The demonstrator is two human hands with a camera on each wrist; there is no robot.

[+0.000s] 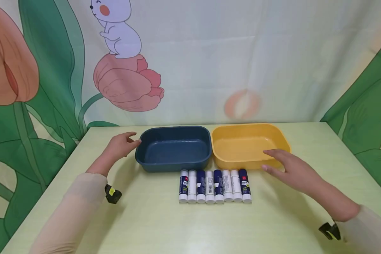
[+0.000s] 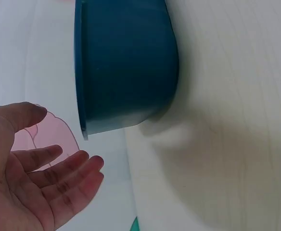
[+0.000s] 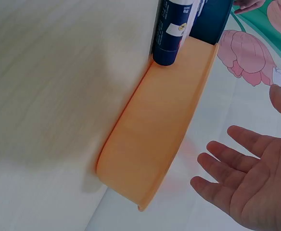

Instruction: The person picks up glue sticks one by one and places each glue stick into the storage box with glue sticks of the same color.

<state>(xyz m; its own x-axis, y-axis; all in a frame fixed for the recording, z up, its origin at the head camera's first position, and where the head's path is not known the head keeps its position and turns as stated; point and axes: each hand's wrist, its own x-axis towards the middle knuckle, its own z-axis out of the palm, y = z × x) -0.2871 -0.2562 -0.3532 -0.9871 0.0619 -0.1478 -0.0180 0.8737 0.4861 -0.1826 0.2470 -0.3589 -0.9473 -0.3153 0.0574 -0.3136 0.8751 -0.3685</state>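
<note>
Two basins stand side by side at the back of the table: a dark blue one (image 1: 173, 166) on the left and a yellow one (image 1: 241, 164) on the right. Before them lies a row of several glue sticks (image 1: 218, 187), some navy and some white, their white ends toward me. My left hand (image 1: 119, 145) hovers beside the blue basin's left end, fingers relaxed, holding nothing. In the left wrist view a gap shows between its fingers and the basin wall (image 2: 126, 67). Over the yellow basin's right front corner hangs my right hand (image 1: 292, 171), fingers spread and palm empty.
The pale green table (image 1: 190, 229) runs up to a wall cloth (image 1: 193, 63) printed with tulips and a white animal. A small black device sits at the left wrist (image 1: 113, 194), and another at the right wrist (image 1: 330, 231).
</note>
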